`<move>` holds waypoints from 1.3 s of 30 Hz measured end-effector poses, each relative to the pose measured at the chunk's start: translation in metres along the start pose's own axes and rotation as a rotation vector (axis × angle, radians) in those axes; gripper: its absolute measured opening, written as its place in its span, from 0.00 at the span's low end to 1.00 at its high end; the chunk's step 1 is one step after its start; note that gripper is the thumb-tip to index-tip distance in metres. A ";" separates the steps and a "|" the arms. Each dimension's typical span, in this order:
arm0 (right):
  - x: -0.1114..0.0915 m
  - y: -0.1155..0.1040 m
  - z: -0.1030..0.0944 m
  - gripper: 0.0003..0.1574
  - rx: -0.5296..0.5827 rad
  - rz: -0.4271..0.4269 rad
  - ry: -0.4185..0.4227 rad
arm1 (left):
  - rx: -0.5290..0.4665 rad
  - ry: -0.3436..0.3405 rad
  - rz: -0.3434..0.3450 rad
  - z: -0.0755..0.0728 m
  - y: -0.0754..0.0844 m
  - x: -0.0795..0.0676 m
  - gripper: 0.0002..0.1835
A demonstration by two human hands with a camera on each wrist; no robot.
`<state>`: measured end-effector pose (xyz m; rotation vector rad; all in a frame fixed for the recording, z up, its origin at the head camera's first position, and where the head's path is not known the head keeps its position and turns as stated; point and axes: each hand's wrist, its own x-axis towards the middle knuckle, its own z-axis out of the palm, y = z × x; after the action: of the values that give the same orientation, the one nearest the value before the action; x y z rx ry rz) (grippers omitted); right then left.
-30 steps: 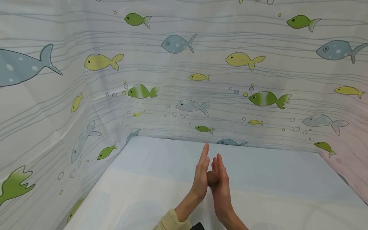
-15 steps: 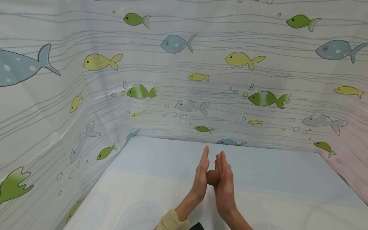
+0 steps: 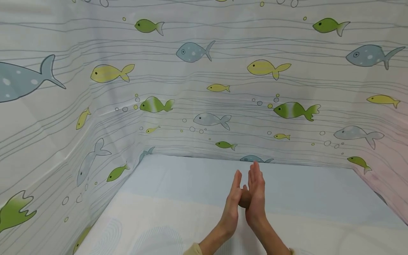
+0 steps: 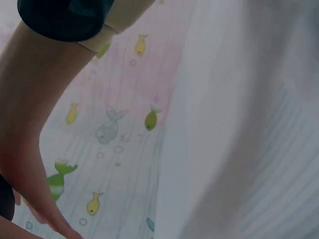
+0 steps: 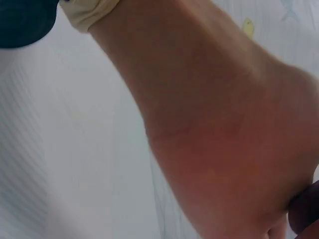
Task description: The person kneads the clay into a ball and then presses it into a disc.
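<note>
A brown ball (image 3: 244,199), with a smooth, matte look, sits between my two palms in the head view. My left hand (image 3: 231,209) lies along its left side, fingers extended up and away from me. Against the other side rests the palm of my right hand (image 3: 257,200), its fingers straight as well. Both hands are raised above the bed-like surface. Part of the dark ball (image 5: 305,211) shows at the lower right of the right wrist view, against a palm. The left wrist view catches its dark edge (image 4: 6,199) beside a hand and forearm.
A pale blue and white padded surface (image 3: 165,205) spreads below the hands. Behind and to the sides stand fabric walls (image 3: 191,92) printed with fish, pinkish at the right. Beige sleeves (image 3: 193,249) and dark wrist bands (image 4: 65,17) are on the arms.
Both hands have shifted right in the head view with the ball between them. The left hand has dropped slightly toward me while the right slid forward along the ball.
</note>
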<state>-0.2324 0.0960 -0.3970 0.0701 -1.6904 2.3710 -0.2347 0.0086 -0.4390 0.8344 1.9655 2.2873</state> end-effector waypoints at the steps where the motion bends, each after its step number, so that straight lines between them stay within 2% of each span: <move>1: 0.001 0.001 -0.001 0.40 0.000 -0.002 0.001 | 0.001 0.001 0.005 0.000 0.001 0.000 0.32; 6: 0.007 0.008 -0.010 0.40 -0.014 -0.016 0.012 | 0.010 -0.021 0.029 0.001 0.004 -0.001 0.32; 10: 0.010 0.014 -0.016 0.40 -0.036 -0.014 0.020 | 0.013 -0.039 0.022 0.003 0.007 -0.001 0.32; 15: 0.006 0.017 -0.018 0.39 -0.053 0.002 0.004 | 0.034 -0.026 0.019 0.004 0.010 0.000 0.33; 19: -0.001 0.020 -0.015 0.39 -0.062 0.008 -0.040 | 0.057 0.003 0.022 0.001 0.013 0.004 0.32; 27: -0.026 0.024 0.000 0.39 -0.092 0.040 -0.196 | 0.077 0.069 0.048 -0.011 0.017 0.020 0.34; 33: -0.034 0.017 0.007 0.40 -0.048 0.067 -0.227 | 0.076 0.080 0.062 -0.019 0.014 0.024 0.34; 39: -0.036 0.008 0.009 0.39 -0.021 0.026 -0.254 | 0.063 0.098 0.035 -0.023 0.007 0.024 0.33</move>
<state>-0.1995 0.0794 -0.4078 0.3623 -1.8345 2.4490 -0.2621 -0.0061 -0.4256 0.7815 2.0893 2.3406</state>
